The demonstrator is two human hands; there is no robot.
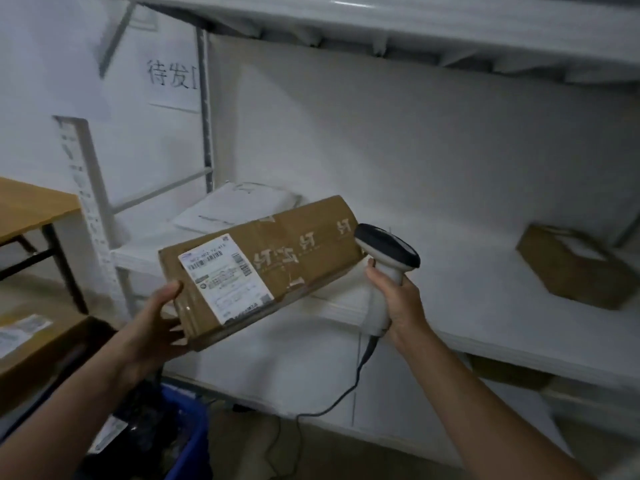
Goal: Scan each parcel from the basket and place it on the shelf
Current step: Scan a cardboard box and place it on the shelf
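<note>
Head view: left hand grips the near end of the parcel, thumb on the top edge, fingers underneath; parcel is a long brown box, tilted, label facing up; it is held at the shelf's front edge, far end over the board; contact with the shelf cannot be told.

Right hand is closed round the scanner handle, in front of the shelf; scanner head sits just beside the parcel's far right corner; cable hangs below shelf level.

On the shelf: white mailer at the back left, small box well to the right.

Below and left of the shelf: blue basket, contents dark and blurred; carton further left; wooden table above it.
</note>
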